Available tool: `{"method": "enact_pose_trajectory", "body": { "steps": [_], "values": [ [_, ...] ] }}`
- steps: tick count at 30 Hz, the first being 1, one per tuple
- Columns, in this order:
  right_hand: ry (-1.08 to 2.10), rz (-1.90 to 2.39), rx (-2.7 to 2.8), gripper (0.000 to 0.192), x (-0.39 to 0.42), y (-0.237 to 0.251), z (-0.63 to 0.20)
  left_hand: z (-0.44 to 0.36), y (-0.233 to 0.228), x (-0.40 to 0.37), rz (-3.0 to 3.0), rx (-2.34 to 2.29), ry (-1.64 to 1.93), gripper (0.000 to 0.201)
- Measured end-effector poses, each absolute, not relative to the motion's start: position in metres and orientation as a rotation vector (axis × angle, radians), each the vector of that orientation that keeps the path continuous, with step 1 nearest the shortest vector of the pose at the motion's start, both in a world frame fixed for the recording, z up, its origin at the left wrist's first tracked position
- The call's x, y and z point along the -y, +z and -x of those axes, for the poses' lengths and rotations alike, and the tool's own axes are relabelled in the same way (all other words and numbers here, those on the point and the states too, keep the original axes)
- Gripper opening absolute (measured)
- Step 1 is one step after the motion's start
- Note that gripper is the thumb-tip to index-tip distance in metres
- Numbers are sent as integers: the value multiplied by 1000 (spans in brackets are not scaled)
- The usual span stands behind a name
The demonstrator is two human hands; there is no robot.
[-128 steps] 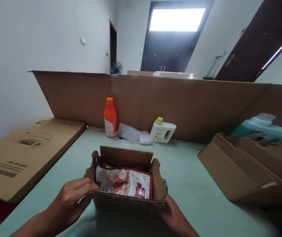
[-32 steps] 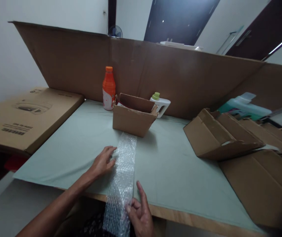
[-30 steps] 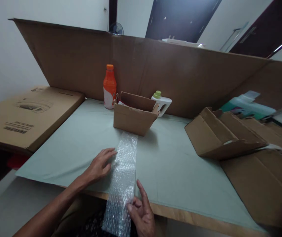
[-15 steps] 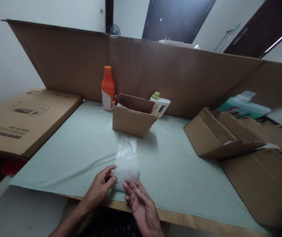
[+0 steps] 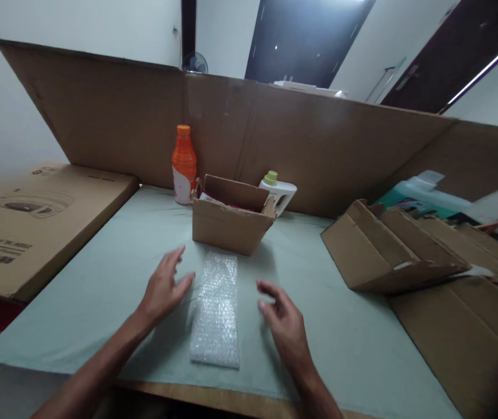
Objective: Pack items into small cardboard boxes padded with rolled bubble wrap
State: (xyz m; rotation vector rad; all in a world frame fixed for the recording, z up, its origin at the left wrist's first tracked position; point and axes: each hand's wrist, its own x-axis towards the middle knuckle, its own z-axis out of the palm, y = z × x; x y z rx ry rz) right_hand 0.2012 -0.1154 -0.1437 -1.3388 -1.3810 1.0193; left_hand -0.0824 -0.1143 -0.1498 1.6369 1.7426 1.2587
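A flat strip of clear bubble wrap (image 5: 216,314) lies lengthwise on the pale green cloth, its near end close to the table's front edge. To its left my left hand (image 5: 164,288) hovers with thumb and fingers apart, touching nothing. My right hand (image 5: 284,320) is raised on the other side, fingers curved and spread, also holding nothing. Just beyond the far end of the strip stands an open cardboard box (image 5: 229,227); something red and white shows inside it.
Behind the box are an orange bottle (image 5: 183,166) and a white jug with a green cap (image 5: 278,192). Cut cardboard boxes (image 5: 388,250) and a teal-filled container (image 5: 423,195) crowd the right. A large flat carton (image 5: 48,221) lies left; a cardboard wall (image 5: 310,145) closes the back.
Both hands have let go of the bubble wrap's near end and moved forward and apart, to either side of it. The strip now lies flat and fully in view.
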Motion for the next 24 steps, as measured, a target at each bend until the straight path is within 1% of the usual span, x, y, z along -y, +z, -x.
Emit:
{"method": "enact_pose_trajectory", "body": {
  "steps": [2,3,4,7,9,11,13,15,17,19,20,22,24],
  "values": [
    [858,1340,1451,54,59,-135,-193,88,-136,64,-1611,-1712,1388,76],
    [802,1345,1465,60,31,-132,-188,88,-132,40,-1567,-1660,1421,79],
    [770,1350,1489,61,5,-129,-183,86,-129,18,-1552,-1586,1428,79],
    [743,1343,1506,52,-50,-127,-175,80,-127,-29,-1570,-1472,1410,73],
    [739,1337,1515,48,-58,-130,-176,78,-131,-39,-1565,-1468,1397,73],
    [742,1339,1525,48,-41,-137,-179,79,-139,-31,-1520,-1513,1393,75],
    [770,1346,1575,47,-5,-147,-183,81,-149,-4,-1500,-1602,1391,77],
    [816,1343,1737,38,39,-158,-183,81,-161,36,-1579,-1638,1340,67],
    [821,1331,1955,29,77,-167,-179,77,-171,79,-1738,-1521,1207,46],
    [797,1353,2116,27,102,-170,-173,71,-175,111,-1818,-1378,1076,36],
    [794,1379,2168,25,110,-170,-169,68,-176,121,-1817,-1335,1027,34],
    [830,1401,2238,16,118,-165,-165,64,-174,129,-1783,-1305,961,33],
    [930,1324,2268,9,124,-155,-163,63,-170,126,-1810,-1328,875,33]
  ]
}}
